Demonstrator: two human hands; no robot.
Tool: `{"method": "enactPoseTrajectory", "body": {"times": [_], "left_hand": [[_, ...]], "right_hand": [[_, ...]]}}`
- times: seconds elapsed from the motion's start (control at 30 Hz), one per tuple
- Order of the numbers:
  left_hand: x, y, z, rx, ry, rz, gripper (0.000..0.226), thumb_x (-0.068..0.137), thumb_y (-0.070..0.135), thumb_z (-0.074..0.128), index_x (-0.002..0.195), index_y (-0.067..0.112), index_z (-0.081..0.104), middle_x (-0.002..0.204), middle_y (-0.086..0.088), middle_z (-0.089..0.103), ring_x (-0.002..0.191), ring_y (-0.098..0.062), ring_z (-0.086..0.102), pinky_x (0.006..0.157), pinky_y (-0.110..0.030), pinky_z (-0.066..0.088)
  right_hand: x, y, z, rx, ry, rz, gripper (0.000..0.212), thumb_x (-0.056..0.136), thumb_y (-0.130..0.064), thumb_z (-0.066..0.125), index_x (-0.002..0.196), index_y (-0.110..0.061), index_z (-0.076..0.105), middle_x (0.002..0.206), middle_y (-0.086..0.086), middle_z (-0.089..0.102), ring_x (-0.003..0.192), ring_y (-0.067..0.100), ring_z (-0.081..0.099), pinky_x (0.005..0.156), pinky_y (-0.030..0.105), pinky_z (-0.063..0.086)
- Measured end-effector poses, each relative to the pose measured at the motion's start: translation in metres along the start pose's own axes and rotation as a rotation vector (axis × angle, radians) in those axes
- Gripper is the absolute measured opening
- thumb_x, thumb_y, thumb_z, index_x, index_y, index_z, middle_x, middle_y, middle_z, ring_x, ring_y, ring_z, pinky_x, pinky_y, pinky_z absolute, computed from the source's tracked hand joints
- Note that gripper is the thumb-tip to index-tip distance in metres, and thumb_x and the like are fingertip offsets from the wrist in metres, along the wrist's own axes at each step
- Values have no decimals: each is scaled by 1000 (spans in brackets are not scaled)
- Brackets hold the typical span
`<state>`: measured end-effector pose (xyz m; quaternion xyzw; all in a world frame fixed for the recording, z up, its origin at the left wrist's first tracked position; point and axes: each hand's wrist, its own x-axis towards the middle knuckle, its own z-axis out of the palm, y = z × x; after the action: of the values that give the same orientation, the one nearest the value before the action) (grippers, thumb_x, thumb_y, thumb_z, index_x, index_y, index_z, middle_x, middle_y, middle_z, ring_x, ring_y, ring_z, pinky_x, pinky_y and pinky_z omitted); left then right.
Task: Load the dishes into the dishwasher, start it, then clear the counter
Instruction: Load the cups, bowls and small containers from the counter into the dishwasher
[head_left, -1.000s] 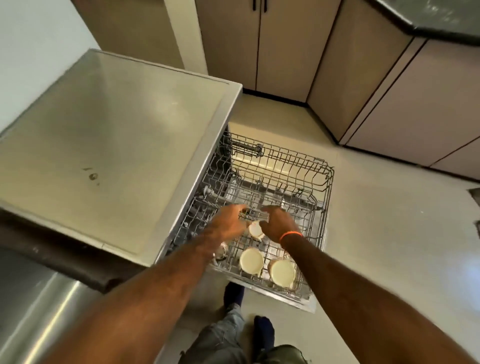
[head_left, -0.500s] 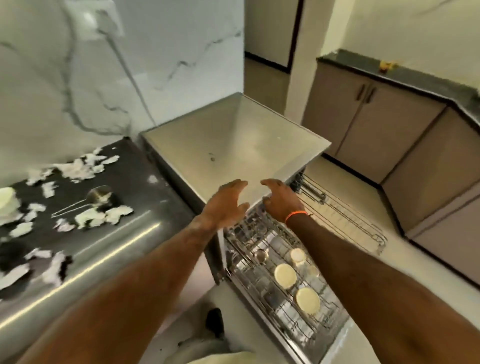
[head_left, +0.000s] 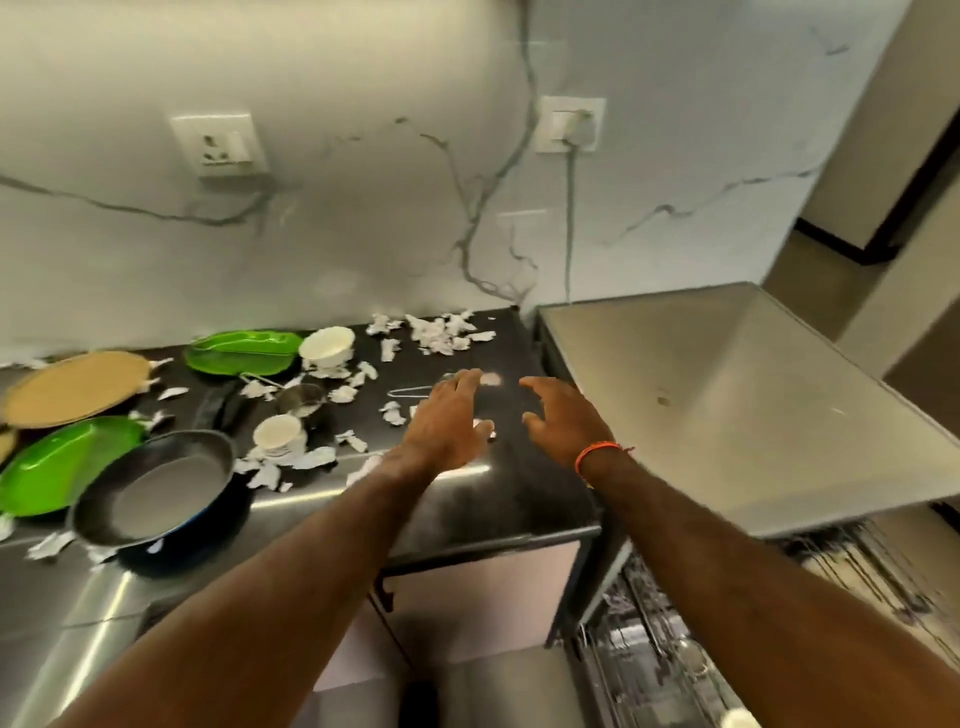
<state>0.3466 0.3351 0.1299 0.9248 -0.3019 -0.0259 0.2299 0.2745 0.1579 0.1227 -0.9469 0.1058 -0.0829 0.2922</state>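
Two hands: left (head_left: 448, 423), right (head_left: 563, 418) empty, fingers spread | dishes (head_left: 156, 486) left | dishwasher (head_left: 727, 395) right

Two bare forearms reach forward; left hand (head_left: 448, 422) and right hand (head_left: 562, 415) spread, fingers relaxed, holding nothing.

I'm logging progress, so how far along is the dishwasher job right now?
Partly loaded: the pulled-out wire dishwasher rack holds some items. In hand: nothing; the open left hand and right hand hover over the dark counter. Left: the black frying pan, green plates, white bowl and torn paper scraps.
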Motion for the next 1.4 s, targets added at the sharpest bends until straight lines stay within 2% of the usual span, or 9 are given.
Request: {"method": "enactPoseTrajectory", "body": {"times": [0.2, 0.33, 0.5, 0.6, 0.7, 0.97, 1.13, 1.27, 1.4], "left_hand": [[12, -104, -37, 40, 45, -155, 86, 88, 36, 72, 158, 13, 27, 163, -12, 33, 149, -29, 32, 120, -48, 32], [21, -174, -56, 41, 69, -233, 87, 86, 38, 71, 158, 13, 29, 163, -12, 32, 149, -29, 31, 120, -48, 31], [17, -243, -76, 97, 98, -286, 84, 77, 59, 74, 144, 19, 44, 138, -5, 52, 128, -25, 48, 105, -42, 42], [0, -269, -79, 196, 32, -311, 96, 63, 83, 64, 139, 27, 45, 134, 2, 47, 128, -22, 44, 103, -46, 42], [-15, -287, -76, 191, -20, -301, 100, 64, 81, 72, 141, 25, 42, 135, 1, 45, 126, -22, 46, 104, -45, 40], [-21, -288, -77, 36, -25, -234, 90, 66, 64, 80, 139, 21, 49, 128, 3, 56, 114, -16, 57, 98, -34, 50], [-25, -256, -78, -38, 149, -186, 73, 69, 53, 83, 129, 20, 57, 115, 6, 59, 98, -11, 59, 84, -23, 50], [-25, -204, -61, -279, 282, -239, 52, 74, 39, 86, 116, 20, 63, 101, 7, 66, 86, -8, 64, 68, -12, 47], [-21, -149, -39, -774, 218, -381, 42, 79, 33, 82, 113, 14, 64, 103, -8, 69, 95, -25, 70, 77, -33, 60]], "right_hand": [[73, -73, 65, 38, -71, -125, 52, 84, -17, 65, 136, -19, 58, 136, 4, 61, 125, 21, 56, 108, 32, 42], [116, -112, 110, -3, -188, -169, 57, 88, -24, 63, 144, -25, 50, 146, 1, 52, 133, 21, 49, 112, 36, 39], [154, -153, 161, -22, -308, -219, 60, 89, -23, 66, 145, -22, 47, 148, 3, 49, 135, 22, 46, 113, 33, 36], [163, -171, 187, -28, -368, -263, 48, 86, -18, 64, 133, -21, 55, 135, 3, 58, 124, 21, 54, 107, 34, 42], [160, -181, 203, -22, -356, -287, 28, 86, -18, 60, 114, -24, 61, 112, -1, 65, 101, 20, 60, 93, 40, 51], [145, -184, 204, -54, -392, -354, 30, 89, -20, 58, 117, -23, 67, 107, 1, 72, 98, 22, 65, 87, 34, 52], [126, -159, 188, 29, -446, -271, 35, 86, -21, 64, 121, -27, 63, 104, -7, 72, 91, 14, 66, 88, 35, 55], [97, -127, 161, 226, -555, -151, 72, 74, -38, 83, 137, -31, 50, 122, -12, 62, 101, 6, 58, 91, 29, 50], [60, -86, 130, 578, -448, 11, 78, 74, -31, 87, 141, -26, 49, 126, -4, 63, 111, 10, 63, 90, 33, 58]]}}
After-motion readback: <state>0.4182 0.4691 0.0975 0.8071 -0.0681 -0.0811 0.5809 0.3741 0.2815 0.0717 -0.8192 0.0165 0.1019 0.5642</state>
